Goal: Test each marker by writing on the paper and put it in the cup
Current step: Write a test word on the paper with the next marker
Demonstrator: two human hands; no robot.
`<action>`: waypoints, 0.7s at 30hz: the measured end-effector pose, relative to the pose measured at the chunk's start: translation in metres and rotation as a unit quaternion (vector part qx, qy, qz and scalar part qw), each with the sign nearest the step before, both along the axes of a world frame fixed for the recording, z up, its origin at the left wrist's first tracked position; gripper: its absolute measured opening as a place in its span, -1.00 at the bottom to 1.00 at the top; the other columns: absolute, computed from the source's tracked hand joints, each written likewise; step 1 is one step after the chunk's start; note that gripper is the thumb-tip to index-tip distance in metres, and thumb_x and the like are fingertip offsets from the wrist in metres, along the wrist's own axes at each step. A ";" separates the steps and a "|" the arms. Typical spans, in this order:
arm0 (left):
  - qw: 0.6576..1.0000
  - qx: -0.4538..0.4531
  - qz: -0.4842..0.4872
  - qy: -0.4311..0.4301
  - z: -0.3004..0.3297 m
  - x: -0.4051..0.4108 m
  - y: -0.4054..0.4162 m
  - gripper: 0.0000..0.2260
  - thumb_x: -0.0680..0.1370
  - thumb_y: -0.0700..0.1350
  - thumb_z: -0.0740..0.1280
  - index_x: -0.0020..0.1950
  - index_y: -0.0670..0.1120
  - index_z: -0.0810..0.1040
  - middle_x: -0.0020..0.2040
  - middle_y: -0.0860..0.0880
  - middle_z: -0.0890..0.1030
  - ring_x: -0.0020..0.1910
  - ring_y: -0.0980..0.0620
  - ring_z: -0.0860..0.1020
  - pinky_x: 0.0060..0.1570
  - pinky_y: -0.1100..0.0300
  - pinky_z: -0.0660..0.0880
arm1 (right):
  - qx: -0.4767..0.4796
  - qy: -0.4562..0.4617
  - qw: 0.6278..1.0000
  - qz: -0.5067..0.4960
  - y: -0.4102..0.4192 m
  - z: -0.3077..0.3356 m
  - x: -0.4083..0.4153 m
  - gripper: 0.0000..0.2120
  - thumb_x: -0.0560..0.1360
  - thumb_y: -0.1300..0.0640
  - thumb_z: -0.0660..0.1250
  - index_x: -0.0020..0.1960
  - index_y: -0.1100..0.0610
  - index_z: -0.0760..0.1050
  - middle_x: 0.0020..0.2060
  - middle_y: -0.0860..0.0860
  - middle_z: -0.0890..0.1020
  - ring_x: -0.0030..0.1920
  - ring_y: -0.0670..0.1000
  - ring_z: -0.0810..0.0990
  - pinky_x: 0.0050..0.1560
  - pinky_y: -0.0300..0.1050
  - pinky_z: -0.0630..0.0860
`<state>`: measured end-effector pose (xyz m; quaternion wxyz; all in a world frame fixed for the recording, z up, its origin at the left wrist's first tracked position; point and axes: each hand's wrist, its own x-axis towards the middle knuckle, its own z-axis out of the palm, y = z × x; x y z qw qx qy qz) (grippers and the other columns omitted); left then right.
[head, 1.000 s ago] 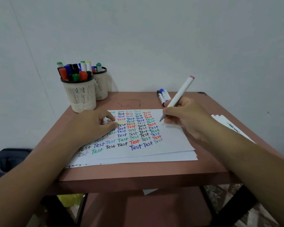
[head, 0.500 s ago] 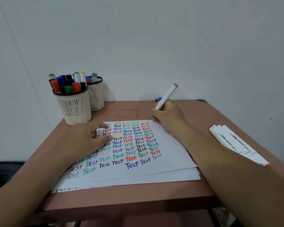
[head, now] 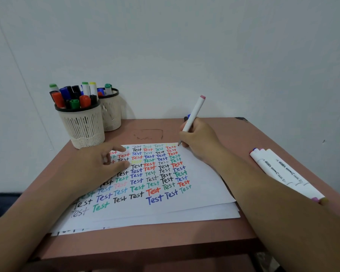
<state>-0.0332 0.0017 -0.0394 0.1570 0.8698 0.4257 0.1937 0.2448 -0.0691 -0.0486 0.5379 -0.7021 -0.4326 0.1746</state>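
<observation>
**A:** Right, what's nearest to you?

**B:** From my remote seat, the near edge of the table (head: pixel 145 246), then the stack of paper (head: pixel 204 185) with rows of "Test" in many colours. The left hand (head: pixel 98 165) rests on the sheet's left side, fingers loosely bent, holding nothing, just pinning the page.

**A:** And the right?

**B:** The right hand (head: pixel 198 136) is wrapped around a white marker (head: pixel 193 114) with a pink end cap, in a writing grip. Its tip sits at the top right corner of the written block, touching the paper or just above it; I cannot tell which.

**A:** So we're about to write.

**B:** I'd judge so. The worry is that the tip is right at the far edge of the sheet. A stroke running upward or to the right could slip off onto the table. A pale ink might also be hard to read among the crowded words.

**A:** What else?

**B:** To the right, a few white markers (head: pixel 283 171) lie side by side near the table's edge, close to my forearm; a careless elbow could roll them off. Farther back on the left stand two mesh cups, the front cup (head: pixel 84 128) packed with markers, the rear cup (head: pixel 112 114) just behind it. Dropping another into the front one may jam.
</observation>
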 end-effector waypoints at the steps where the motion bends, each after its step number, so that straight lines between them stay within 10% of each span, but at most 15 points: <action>1: 1.000 -0.003 0.000 -0.002 0.000 0.000 0.000 -0.68 0.48 0.29 0.37 0.21 0.29 0.50 -0.15 0.13 0.56 -0.22 0.21 0.52 -0.32 0.30 0.30 | 0.004 0.007 1.000 -0.001 0.000 0.000 0.000 -0.91 0.51 0.30 0.35 -0.07 0.13 0.53 -0.16 0.11 0.59 -0.26 0.04 0.59 -0.20 -0.14 0.61; 7: 1.000 -0.003 -0.003 -0.009 -0.001 -0.001 0.001 -0.71 0.48 0.27 0.38 0.17 0.29 0.50 -0.17 0.12 0.56 -0.21 0.20 0.52 -0.30 0.28 0.32 | 0.022 0.034 0.999 -0.016 0.003 -0.002 0.003 -0.91 0.51 0.29 0.39 0.00 0.18 0.56 -0.12 0.18 0.64 -0.29 0.02 0.64 -0.08 0.09 0.68; 21: 1.000 0.000 -0.001 -0.010 0.000 -0.001 0.000 -0.73 0.48 0.28 0.38 0.14 0.27 0.54 -0.21 0.13 0.54 -0.26 0.22 0.49 -0.33 0.28 0.27 | 0.033 0.041 0.998 -0.026 0.002 -0.002 0.003 -0.89 0.52 0.30 0.39 0.03 0.18 0.56 -0.16 0.09 0.63 -0.27 0.01 0.61 -0.15 -0.06 0.66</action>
